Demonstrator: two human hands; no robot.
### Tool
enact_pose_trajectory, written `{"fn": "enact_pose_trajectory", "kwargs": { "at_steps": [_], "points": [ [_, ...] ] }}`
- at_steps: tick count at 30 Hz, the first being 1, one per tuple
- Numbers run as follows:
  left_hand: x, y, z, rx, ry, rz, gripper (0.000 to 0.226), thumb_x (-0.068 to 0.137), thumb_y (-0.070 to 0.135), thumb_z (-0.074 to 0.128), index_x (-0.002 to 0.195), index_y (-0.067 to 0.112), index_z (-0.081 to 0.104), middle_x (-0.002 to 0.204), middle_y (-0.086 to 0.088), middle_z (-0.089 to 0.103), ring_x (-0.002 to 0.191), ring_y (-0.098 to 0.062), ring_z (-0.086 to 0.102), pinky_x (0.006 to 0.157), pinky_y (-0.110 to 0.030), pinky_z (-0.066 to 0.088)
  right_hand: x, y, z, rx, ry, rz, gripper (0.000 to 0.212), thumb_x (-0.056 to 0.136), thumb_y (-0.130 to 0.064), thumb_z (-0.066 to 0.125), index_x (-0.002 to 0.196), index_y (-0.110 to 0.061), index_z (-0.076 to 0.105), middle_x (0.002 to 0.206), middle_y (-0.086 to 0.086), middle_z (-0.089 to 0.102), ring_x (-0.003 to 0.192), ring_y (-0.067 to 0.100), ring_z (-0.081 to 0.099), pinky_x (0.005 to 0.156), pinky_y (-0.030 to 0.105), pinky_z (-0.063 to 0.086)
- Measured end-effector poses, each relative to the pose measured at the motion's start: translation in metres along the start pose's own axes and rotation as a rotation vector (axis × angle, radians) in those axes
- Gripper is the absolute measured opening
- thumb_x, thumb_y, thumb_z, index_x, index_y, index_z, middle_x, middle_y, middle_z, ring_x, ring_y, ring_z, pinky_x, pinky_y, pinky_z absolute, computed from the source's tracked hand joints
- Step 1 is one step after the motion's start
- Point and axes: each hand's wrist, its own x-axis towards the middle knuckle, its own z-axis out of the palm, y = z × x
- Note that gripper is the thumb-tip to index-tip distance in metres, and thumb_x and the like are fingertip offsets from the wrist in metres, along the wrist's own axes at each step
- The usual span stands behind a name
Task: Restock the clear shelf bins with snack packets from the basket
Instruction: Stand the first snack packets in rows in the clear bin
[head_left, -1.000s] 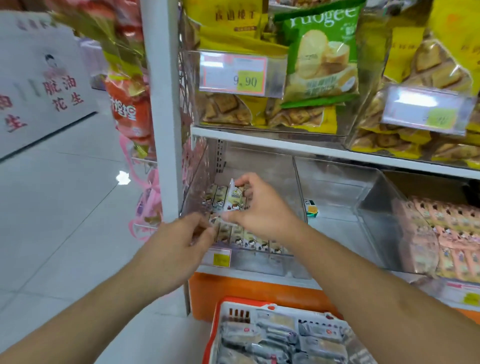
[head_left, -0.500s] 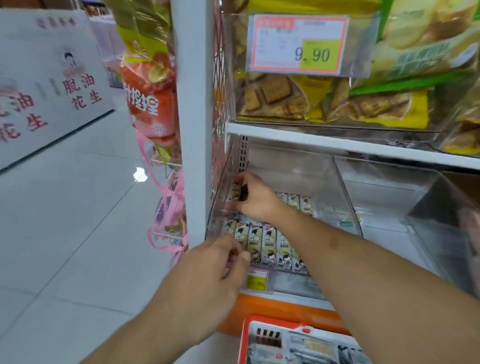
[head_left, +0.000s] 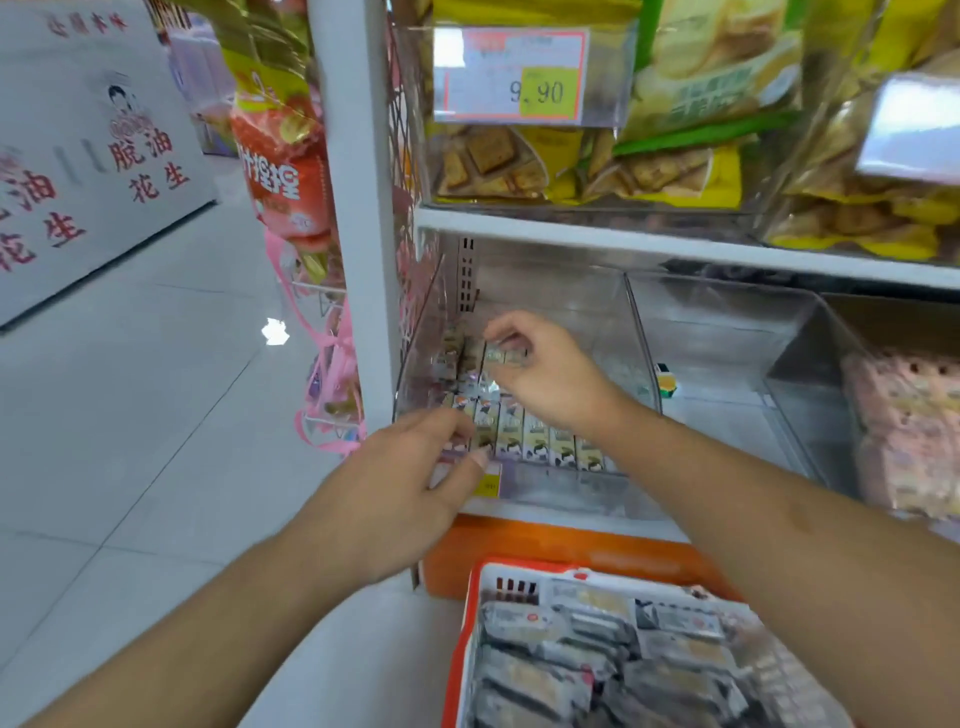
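A clear shelf bin (head_left: 636, 332) at the shelf's left end holds rows of small snack packets (head_left: 535, 439) standing side by side. My right hand (head_left: 545, 371) reaches into the bin and pinches a small packet (head_left: 501, 356) above the back row. My left hand (head_left: 400, 488) is at the bin's front left corner, fingers curled on the front packets and the clear front wall. Below, a red-rimmed white basket (head_left: 475, 613) holds several grey and cream snack packets (head_left: 597, 660).
A white upright post (head_left: 353, 218) stands left of the bin. The neighbouring clear bin (head_left: 727, 364) holds one small green packet (head_left: 666, 383); pink packets (head_left: 904, 431) fill the bin at right. Yellow snack bags (head_left: 571, 161) and a 9.90 price tag (head_left: 514, 78) sit above. Tiled aisle floor (head_left: 130, 415) lies left.
The view has shifted a little. My right hand has pulled back from the bin's back left corner and now pinches a packet above the back row. My left hand stays at the front corner.
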Motion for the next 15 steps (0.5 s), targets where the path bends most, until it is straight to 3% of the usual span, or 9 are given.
{"fn": "enact_pose_trajectory", "kwargs": {
  "at_steps": [3,5,9,12,15],
  "points": [
    [-0.013,0.015,0.002,0.013,0.032,0.073,0.025,0.100,0.049,0.051,0.113,0.032,0.064,0.111,0.016,0.063,0.102,-0.001,0.058,0.090,-0.027,0.049,-0.069,-0.021,-0.024,0.039,0.059,-0.116,0.030,0.085,0.007,0.063,0.103,-0.017,0.067,0.098,-0.013,0.061,0.080,-0.002,0.058,0.070,0.016,0.042],
    [-0.022,0.023,0.012,-0.013,0.005,0.068,0.020,0.101,0.045,0.052,0.104,0.030,0.064,0.098,0.014,0.064,0.090,-0.002,0.059,0.081,-0.028,0.049,-0.117,-0.022,-0.029,0.041,0.043,-0.159,0.030,0.084,0.012,0.057,0.097,-0.013,0.065,0.094,-0.008,0.061,0.081,0.008,0.059,0.067,0.020,0.044],
    [-0.040,0.016,0.068,0.075,-0.236,0.013,0.021,0.103,0.044,0.048,0.095,0.028,0.060,0.086,0.008,0.061,0.078,-0.012,0.059,0.078,-0.038,0.051,-0.190,0.023,-0.007,-0.042,-0.170,0.019,0.031,0.084,0.011,0.054,0.097,-0.015,0.063,0.093,-0.001,0.062,0.076,0.006,0.055,0.066,0.019,0.042],
    [-0.059,-0.005,0.113,0.203,-0.448,-0.059,0.035,0.104,0.049,0.038,0.113,0.026,0.062,0.106,0.000,0.065,0.100,-0.023,0.062,0.091,-0.042,0.052,-0.220,0.086,0.031,-0.319,-0.410,0.100,0.031,0.093,-0.007,0.057,0.122,-0.018,0.059,0.119,0.002,0.060,0.106,0.018,0.057,0.091,0.038,0.049],
    [-0.081,-0.020,0.142,0.311,-0.634,-0.153,0.050,0.110,0.044,0.034,0.151,0.018,0.045,0.147,-0.010,0.051,0.135,-0.028,0.049,0.112,-0.040,0.041,-0.236,0.130,0.065,-0.456,-0.538,0.116,0.061,0.100,-0.020,0.055,0.158,-0.020,0.037,0.163,0.001,0.035,0.151,0.023,0.029,0.125,0.039,0.027]
  ]
}}
